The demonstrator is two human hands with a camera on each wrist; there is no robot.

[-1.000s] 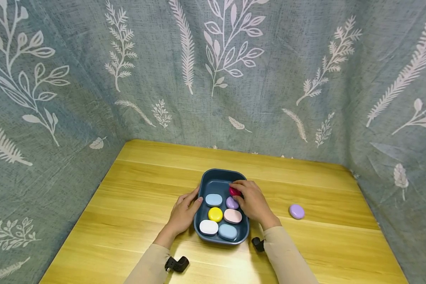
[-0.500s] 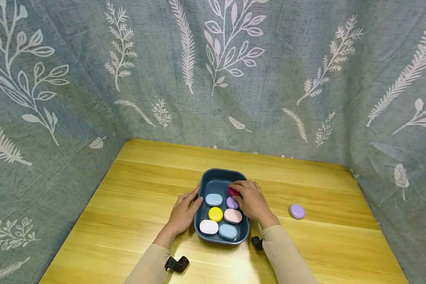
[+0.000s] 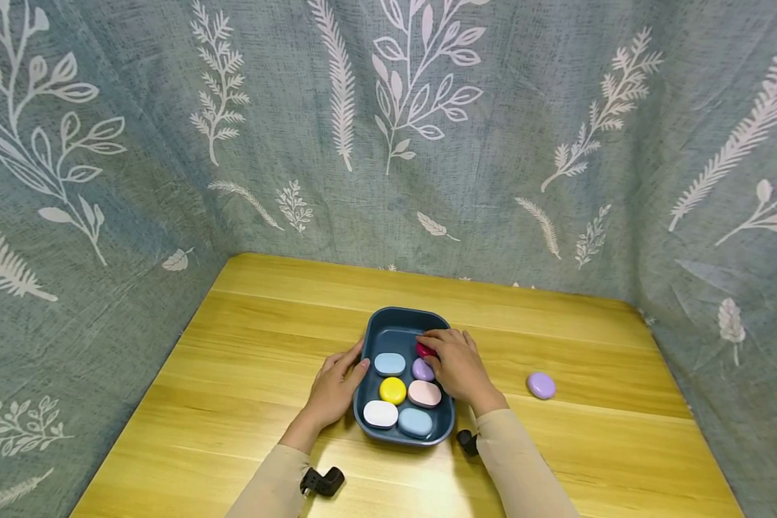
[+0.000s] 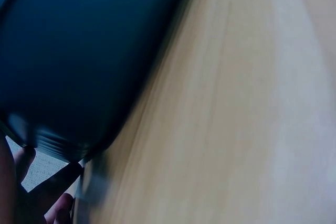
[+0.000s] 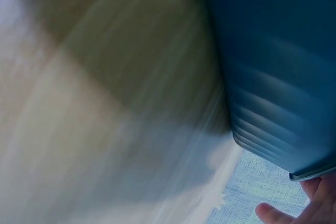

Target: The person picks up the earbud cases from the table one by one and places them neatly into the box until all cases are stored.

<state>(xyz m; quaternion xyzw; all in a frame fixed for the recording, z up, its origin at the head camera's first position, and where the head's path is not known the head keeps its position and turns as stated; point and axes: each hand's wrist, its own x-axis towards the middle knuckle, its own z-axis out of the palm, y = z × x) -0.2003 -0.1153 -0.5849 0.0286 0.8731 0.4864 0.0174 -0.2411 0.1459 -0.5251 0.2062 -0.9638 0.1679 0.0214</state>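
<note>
A dark blue tray [image 3: 398, 339] holds several smooth, rounded, soap-like pieces. In the head view, my left hand [image 3: 332, 388] rests against its left side, thumb at the rim and straight fingers along the outer wall. My right hand [image 3: 458, 365] reaches over the right rim and pinches a red soap-like piece [image 3: 424, 350], which its fingers partly cover. Just below the thumb lies a round purple piece [image 3: 421, 370]. Nearer me are an oval pink piece [image 3: 424, 393], a round yellow one [image 3: 393, 391], an oval white one [image 3: 380, 414] and a light blue one [image 3: 416, 422].
Another light blue oval [image 3: 390, 364] lies in the tray's left half. On the wooden table [image 3: 265, 316], right of the tray, sits a second round purple piece [image 3: 542, 385]. A leaf-patterned curtain [image 3: 388, 201] hangs around the table's back and sides.
Almost nothing differs. My right wrist and sleeve have shifted very slightly left, while the right fingers stay at the red piece. The left hand and tray hold their place.
</note>
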